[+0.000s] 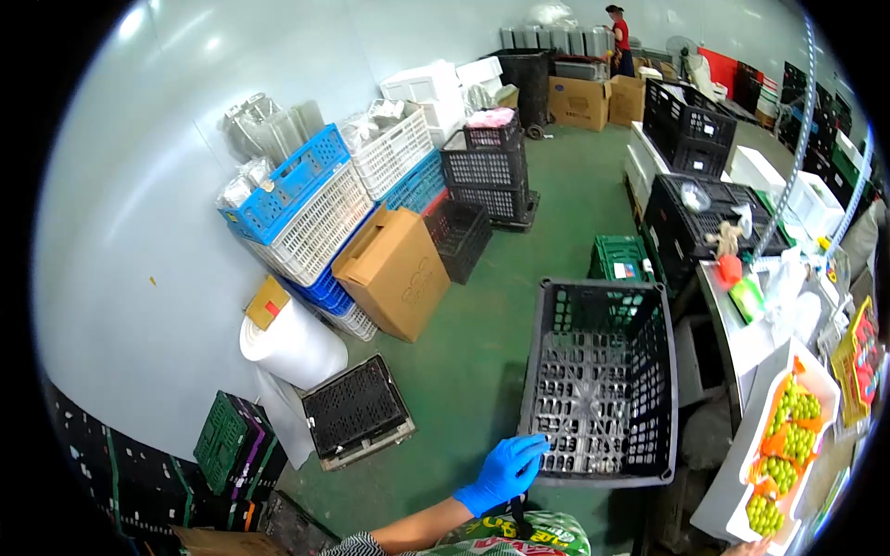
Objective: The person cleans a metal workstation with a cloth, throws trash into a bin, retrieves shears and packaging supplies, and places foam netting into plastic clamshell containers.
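My left hand (510,471), in a blue glove, is at the near left corner of a black slatted crate (671,389), with its fingers close together at the rim. Inside the crate only its slatted floor shows. At the bottom right edge my right hand (749,547) is at the near end of a white foam box (728,491); most of its fingers are hidden. Bunches of green grapes (784,473) with orange wrapping lie in that box.
Stacked blue and white crates (306,218), a cardboard box (394,273) and a white roll (295,345) line the left wall. A low black crate (357,408) is on the floor. A metal table (728,324) stands right. A person (620,42) is far back.
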A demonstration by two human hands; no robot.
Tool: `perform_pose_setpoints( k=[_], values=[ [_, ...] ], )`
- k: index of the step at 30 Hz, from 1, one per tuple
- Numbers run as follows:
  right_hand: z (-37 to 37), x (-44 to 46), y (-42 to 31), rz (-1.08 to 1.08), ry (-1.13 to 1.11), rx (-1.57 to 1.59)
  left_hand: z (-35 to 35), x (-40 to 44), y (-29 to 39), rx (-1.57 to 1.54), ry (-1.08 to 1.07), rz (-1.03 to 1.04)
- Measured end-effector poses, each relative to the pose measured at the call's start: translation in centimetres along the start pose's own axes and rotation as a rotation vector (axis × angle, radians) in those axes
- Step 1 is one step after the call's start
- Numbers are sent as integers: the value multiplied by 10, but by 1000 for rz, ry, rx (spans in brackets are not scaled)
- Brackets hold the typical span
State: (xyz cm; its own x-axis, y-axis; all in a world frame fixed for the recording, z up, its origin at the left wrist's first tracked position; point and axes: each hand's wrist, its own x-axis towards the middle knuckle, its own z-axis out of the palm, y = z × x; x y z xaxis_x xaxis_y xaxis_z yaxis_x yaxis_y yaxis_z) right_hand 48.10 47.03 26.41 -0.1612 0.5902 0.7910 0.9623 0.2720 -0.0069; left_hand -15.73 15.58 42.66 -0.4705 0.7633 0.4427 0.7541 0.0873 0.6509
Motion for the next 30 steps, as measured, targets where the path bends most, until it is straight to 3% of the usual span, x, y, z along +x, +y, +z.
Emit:
perform_pose_setpoints(
  k=[5, 12, 13, 15, 16, 20, 24, 25, 26, 28, 30],
  values=[
    [-17, 19, -36, 84, 47, -104, -21, 9, -40, -89, 64, -129],
    [-35, -22, -139, 289, 116, -271, -59, 26, -137, -81, -171, -79],
    [-37, -24, -164, 325, 121, -267, -67, 34, -155, -112, -176, -71],
    [-69, 8, -261, 635, 8, -217, -85, 47, -190, -127, -260, -64],
    [-92, 34, -334, 698, 34, -51, -97, 56, -208, -134, -275, -54],
    [-113, 55, -469, 674, -12, -8, -149, 92, -282, -146, -237, -4],
    [-117, 96, -574, 576, -10, 184, -195, 110, -354, -74, -283, -101],
    [-118, 106, -592, 398, -81, -156, -203, 118, -368, -29, -344, -131],
    [-113, 119, -613, 469, -44, 52, -209, 127, -381, 17, -406, -155],
    [-114, 153, -661, 551, -79, 179, -213, 146, -399, 14, -413, -170],
    [-97, 170, -682, 413, -41, 115, -205, 164, -415, 0, -406, -136]
  ],
)
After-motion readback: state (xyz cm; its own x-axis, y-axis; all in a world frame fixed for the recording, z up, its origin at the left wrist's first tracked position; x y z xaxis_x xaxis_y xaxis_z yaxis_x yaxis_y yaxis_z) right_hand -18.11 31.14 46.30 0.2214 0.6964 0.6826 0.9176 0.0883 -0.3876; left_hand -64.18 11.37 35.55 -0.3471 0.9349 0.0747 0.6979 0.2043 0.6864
